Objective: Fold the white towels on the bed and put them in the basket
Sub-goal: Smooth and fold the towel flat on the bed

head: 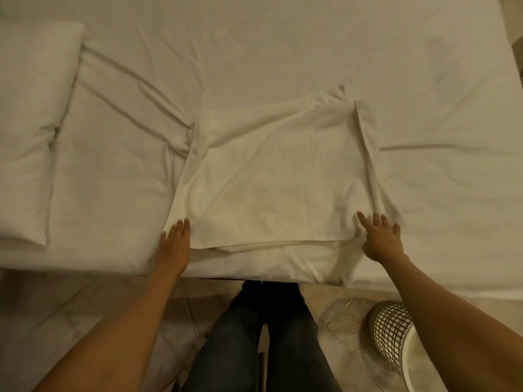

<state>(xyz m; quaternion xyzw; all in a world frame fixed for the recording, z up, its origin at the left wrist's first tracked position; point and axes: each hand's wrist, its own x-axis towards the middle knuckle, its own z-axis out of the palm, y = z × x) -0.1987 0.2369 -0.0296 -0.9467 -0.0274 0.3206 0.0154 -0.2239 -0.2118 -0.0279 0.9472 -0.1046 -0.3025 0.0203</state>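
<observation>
A white towel [277, 176] lies folded over on the white bed [283, 46], near the front edge, with a lower layer showing along its near side. My left hand [175, 241] rests flat at the towel's near left corner, fingers together and extended. At the near right corner my right hand [380, 236] presses flat on the towel, fingers spread. Neither hand grips anything. The basket [393, 329], white with a dark grid pattern, stands on the floor at the lower right, partly hidden by my right forearm.
A white pillow [31, 123] lies at the left of the bed. The sheet is creased around the towel. My legs in dark jeans [254, 349] stand against the bed's front edge on a tiled floor [339, 321].
</observation>
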